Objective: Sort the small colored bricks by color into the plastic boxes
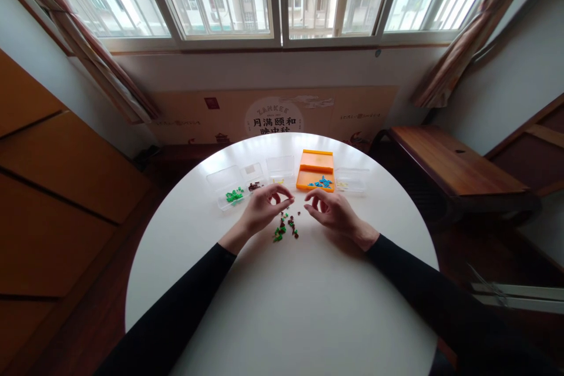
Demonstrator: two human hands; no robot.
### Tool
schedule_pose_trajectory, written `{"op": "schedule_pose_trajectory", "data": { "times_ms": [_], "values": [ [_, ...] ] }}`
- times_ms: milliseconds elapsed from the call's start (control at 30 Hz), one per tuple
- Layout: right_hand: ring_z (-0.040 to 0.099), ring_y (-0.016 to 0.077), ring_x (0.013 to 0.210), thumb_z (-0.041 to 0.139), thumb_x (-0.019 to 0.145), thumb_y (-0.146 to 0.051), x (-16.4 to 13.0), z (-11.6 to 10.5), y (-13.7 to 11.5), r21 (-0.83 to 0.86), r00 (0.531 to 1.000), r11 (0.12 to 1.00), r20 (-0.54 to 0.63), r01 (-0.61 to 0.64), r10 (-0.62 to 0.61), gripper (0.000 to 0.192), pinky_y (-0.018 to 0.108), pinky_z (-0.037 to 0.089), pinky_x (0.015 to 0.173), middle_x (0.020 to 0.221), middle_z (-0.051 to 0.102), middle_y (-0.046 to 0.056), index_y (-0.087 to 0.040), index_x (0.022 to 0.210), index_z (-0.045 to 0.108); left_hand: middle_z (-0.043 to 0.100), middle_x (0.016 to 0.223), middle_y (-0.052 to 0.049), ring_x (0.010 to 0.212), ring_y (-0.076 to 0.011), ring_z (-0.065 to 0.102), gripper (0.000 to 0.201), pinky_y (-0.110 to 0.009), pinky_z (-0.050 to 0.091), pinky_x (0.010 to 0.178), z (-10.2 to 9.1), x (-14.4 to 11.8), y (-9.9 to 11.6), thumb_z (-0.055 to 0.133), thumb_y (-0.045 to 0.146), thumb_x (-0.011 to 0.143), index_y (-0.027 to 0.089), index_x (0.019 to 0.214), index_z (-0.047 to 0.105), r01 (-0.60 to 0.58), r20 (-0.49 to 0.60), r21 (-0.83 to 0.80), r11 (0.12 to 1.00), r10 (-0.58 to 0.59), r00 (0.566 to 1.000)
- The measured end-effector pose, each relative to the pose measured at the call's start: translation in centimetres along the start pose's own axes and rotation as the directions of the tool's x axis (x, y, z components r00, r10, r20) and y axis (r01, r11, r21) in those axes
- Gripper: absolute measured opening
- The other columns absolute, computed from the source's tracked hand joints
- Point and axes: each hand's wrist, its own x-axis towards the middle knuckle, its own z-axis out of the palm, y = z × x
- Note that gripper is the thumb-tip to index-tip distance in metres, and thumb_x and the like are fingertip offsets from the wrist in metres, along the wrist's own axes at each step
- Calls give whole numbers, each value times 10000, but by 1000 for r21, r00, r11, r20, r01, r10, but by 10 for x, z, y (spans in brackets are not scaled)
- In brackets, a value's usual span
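A loose pile of tiny green and dark red pieces (281,230) lies on the white round table (282,299), between and just below my two hands. My left hand (267,202) hovers above the pile's upper left, thumb and forefinger pinched together. Whatever sits at those fingertips is too small to name. Facing it from the other side is my right hand (330,210), its fingers curved, with a gap between thumb and forefinger and nothing visible in them. Just beyond the right hand stands an open orange case (316,160) with small blue pieces (324,182) in its near half.
Clear plastic boxes stand along the table's far side: one with green pieces (234,194), one with dark brown pieces (254,186), and a clear box (352,179) with pale pieces at right. A wooden bench (458,158) is beyond the table's right edge, below the windows.
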Motion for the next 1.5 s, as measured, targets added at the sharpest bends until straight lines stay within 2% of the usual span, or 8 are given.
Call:
{"op": "schedule_pose_trajectory", "data": {
  "times_ms": [233,467,700,1033,1133,1233,1367,1500],
  "values": [
    [620,111,608,746,1055,-365,-4,7,-7,60,995,994,45,88,-91,175,238,456,628,814,761,-26,-244,1182,745,809,929,-53,708,-128,668,254,-251,490,619,5,-26,10,893,412,939,184,935,781,82,-19,-171,982,-86,996],
    [655,120,639,658,1131,-424,-5,8,-17,23,981,983,70,181,-182,249,249,483,653,877,804,24,-229,1200,797,802,892,-72,709,-142,711,346,-250,497,593,4,-35,13,905,477,931,163,956,762,101,24,-233,967,-98,995],
    [672,125,675,650,1145,-383,-6,8,-16,43,960,961,47,274,-276,223,259,498,661,895,801,22,-244,1182,820,819,928,-100,831,-215,813,408,-271,583,648,3,-39,11,938,503,891,152,964,744,209,92,-345,915,-188,978],
    [655,120,626,644,1117,-361,-6,6,-24,31,964,967,70,254,-256,213,250,510,658,846,798,19,-228,1101,810,827,887,-91,739,-177,764,327,-269,530,599,2,-42,16,865,482,969,160,978,809,76,55,-207,975,-66,996],
    [660,130,631,628,1110,-371,-2,0,-17,-19,983,983,29,183,-182,230,257,510,661,866,808,28,-235,1078,811,846,930,-93,827,-201,804,264,-275,559,646,-5,-42,17,805,440,1021,176,1025,783,52,36,-137,989,-47,998],
    [643,142,602,638,1090,-399,3,-15,0,-148,987,989,-159,-16,-8,247,274,491,662,815,791,23,-234,1049,817,852,918,-84,850,-204,822,212,-263,549,646,-19,-41,8,764,397,1042,185,1050,754,18,11,-24,1000,-18,1000],
    [653,184,615,661,1044,-472,6,-42,27,-324,922,886,-312,-332,231,294,293,421,638,737,752,22,-237,1062,837,795,786,-30,690,-151,735,200,-243,516,608,-43,-42,-11,733,387,1034,195,1074,775,-22,83,128,992,11,996],
    [659,217,670,706,993,-422,6,-56,43,-415,842,745,-388,-523,375,230,299,349,641,751,759,28,-253,1055,848,750,791,-5,629,-117,599,160,-237,476,611,-54,-44,-18,719,348,1017,228,998,822,-77,176,278,958,28,984]
  ]
}}
